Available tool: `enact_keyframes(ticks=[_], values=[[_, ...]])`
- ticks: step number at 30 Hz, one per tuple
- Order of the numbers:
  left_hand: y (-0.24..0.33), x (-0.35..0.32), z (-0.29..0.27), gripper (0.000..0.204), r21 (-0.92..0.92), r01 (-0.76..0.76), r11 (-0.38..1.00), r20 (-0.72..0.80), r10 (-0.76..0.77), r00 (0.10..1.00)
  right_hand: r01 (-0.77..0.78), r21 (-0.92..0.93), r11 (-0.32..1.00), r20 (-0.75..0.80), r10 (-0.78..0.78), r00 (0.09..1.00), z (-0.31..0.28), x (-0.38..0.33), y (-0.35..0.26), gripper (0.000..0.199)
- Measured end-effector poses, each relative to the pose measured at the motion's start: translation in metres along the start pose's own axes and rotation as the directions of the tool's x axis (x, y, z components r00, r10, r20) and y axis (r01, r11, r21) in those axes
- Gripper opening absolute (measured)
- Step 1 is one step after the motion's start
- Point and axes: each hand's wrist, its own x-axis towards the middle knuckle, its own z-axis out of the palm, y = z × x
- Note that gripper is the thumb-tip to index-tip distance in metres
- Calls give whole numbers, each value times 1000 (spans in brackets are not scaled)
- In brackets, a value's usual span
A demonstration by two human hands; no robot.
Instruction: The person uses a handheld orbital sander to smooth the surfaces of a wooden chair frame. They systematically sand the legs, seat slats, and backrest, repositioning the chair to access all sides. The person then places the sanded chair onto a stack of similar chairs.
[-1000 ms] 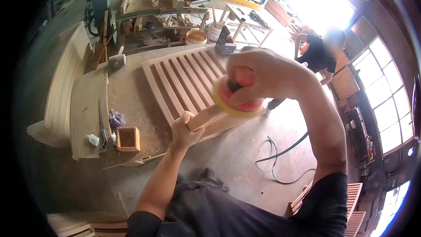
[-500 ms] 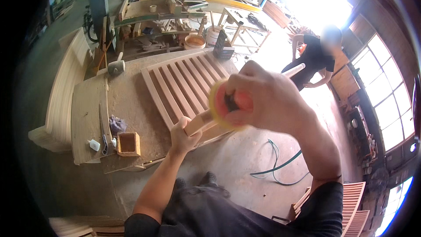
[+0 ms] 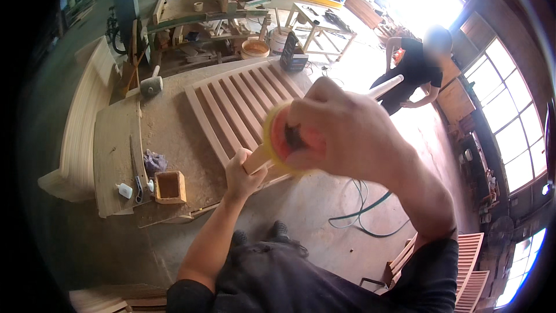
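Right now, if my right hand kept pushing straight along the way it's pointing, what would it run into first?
Your right hand, gripping a yellow-rimmed sanding pad, points down the wooden spindle toward your left hand holding its lower end. It would probably meet that hand first, though depth is unclear.

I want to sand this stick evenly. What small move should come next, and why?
Probably slide the right hand with the round sanding pad along the wooden stick. The pad sits near the end that the left hand grips; the far length looks uncovered.
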Motion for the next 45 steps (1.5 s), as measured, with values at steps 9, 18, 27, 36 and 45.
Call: enact_keyframes(ticks=[9,18,27,36,45], values=[[-4,1,1,23,-46,-16,999,12,17,1000,-29,-20,999,136,32,990,-11,16,1,50],[-5,2,0,20,-24,-40,999,2,40,999,39,40,998,243,-48,969,-12,44,18,49],[-10,2,0,23,6,-72,997,16,72,997,93,-6,996,304,-87,949,-13,62,22,50],[-8,0,-1,22,-42,-49,998,35,51,998,55,-18,998,241,-49,969,-13,33,23,56],[-17,-5,3,23,-92,15,996,24,-13,1000,4,-49,999,197,5,980,-13,15,8,53]])
